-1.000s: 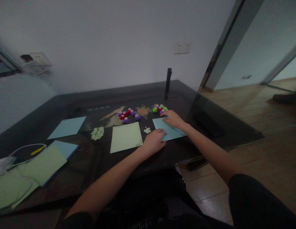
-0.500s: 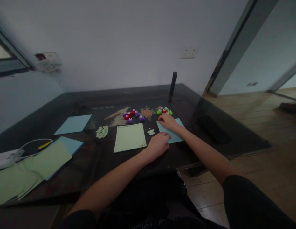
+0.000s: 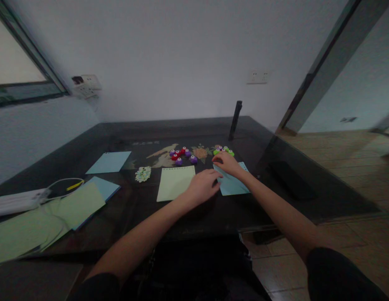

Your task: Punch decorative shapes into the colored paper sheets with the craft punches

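Fingers of left hand [image 3: 203, 188] now curled flat on the blue sheet's [image 3: 233, 186] near-left edge, right hand [image 3: 227, 163] fingers slid back onto its far edge just before the green punches [image 3: 224, 150], pinning paper to surface [image 3: 150, 217], nothing gripped.

Punches [image 3: 181, 154] behind sheet [image 3: 176, 182], second sheet [image 3: 233, 184] to its right

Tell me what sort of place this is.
Likely a room in a home, used here for paper craft. A dark glass-topped table stands against a plain wall with wall sockets; coloured paper sheets and small craft punches lie on it, and a tiled floor shows at right.
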Tool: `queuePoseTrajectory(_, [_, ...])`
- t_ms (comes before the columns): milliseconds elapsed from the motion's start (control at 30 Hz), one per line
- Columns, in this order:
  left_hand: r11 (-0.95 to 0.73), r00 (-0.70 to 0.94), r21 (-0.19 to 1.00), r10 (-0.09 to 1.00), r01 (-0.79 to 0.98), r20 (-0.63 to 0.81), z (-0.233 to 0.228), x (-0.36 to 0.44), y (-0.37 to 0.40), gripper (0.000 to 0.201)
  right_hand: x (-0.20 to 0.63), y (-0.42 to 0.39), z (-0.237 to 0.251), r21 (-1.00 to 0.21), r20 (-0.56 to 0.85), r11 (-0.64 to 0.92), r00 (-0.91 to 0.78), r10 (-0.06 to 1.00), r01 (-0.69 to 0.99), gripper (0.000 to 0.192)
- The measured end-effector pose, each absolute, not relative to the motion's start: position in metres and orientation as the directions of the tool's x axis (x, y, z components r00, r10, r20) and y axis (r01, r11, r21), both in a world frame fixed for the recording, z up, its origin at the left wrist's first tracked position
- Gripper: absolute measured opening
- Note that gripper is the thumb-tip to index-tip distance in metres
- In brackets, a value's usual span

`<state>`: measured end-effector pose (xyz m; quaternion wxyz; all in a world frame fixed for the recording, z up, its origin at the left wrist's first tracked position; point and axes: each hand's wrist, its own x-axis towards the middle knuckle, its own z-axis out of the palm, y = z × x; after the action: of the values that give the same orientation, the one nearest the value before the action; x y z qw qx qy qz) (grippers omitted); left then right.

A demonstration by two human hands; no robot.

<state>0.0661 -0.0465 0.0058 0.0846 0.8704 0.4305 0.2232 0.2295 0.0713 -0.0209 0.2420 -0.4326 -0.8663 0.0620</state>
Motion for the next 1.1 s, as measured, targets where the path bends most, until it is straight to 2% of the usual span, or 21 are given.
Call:
queuePoseTrajectory(100, [-0.515, 0.410, 0.337, 0.848, 0.788, 0.336, 0.008, 0.011, -0.030, 0.023, 0.211, 0.066, -0.014, -0.339, 0.358, 0.660, -0.558, 0.749, 0.670, 0.011])
queuePoseTrajectory(200, [-0.331, 0.251, 0.259, 0.921, 0.907, 0.297, -0.001, -0.046, -0.014, 0.023, 0.187, 0.057, -0.012, -0.341, 0.319, 0.697, -0.620, 0.717, 0.630, 0.013])
queuePoseTrajectory(267, [-0.220, 0.167, 0.191, 0.951, 0.957, 0.260, -0.010, -0.071, -0.008, 0.023, 0.170, 0.051, -0.013, -0.322, 0.276, 0.702, -0.646, 0.712, 0.635, 0.019])
queuePoseTrajectory(333, [-0.182, 0.146, 0.157, 0.965, 0.971, 0.218, -0.019, -0.084, -0.006, 0.028, 0.157, 0.047, -0.016, -0.289, 0.237, 0.684, -0.642, 0.729, 0.670, 0.029])
queuePoseTrajectory(433, [-0.170, 0.142, 0.154, 0.974, 0.973, 0.176, -0.028, -0.088, -0.005, 0.043, 0.145, 0.045, -0.022, -0.233, 0.191, 0.653, -0.625, 0.757, 0.721, 0.044])
queuePoseTrajectory(533, [-0.175, 0.149, 0.145, 0.973, 0.974, 0.175, -0.033, -0.087, -0.005, 0.050, 0.141, 0.047, -0.026, -0.194, 0.160, 0.641, -0.620, 0.768, 0.743, 0.050])
queuePoseTrajectory(833, [-0.190, 0.171, 0.092, 0.968, 0.977, 0.186, -0.033, -0.087, -0.004, 0.052, 0.137, 0.044, -0.025, -0.123, 0.154, 0.633, -0.615, 0.773, 0.764, 0.045])
queuePoseTrajectory(1100, [-0.196, 0.171, 0.112, 0.964, 0.974, 0.203, -0.032, -0.086, -0.005, 0.046, 0.136, 0.036, -0.019, -0.079, 0.130, 0.617, -0.606, 0.785, 0.783, 0.042])
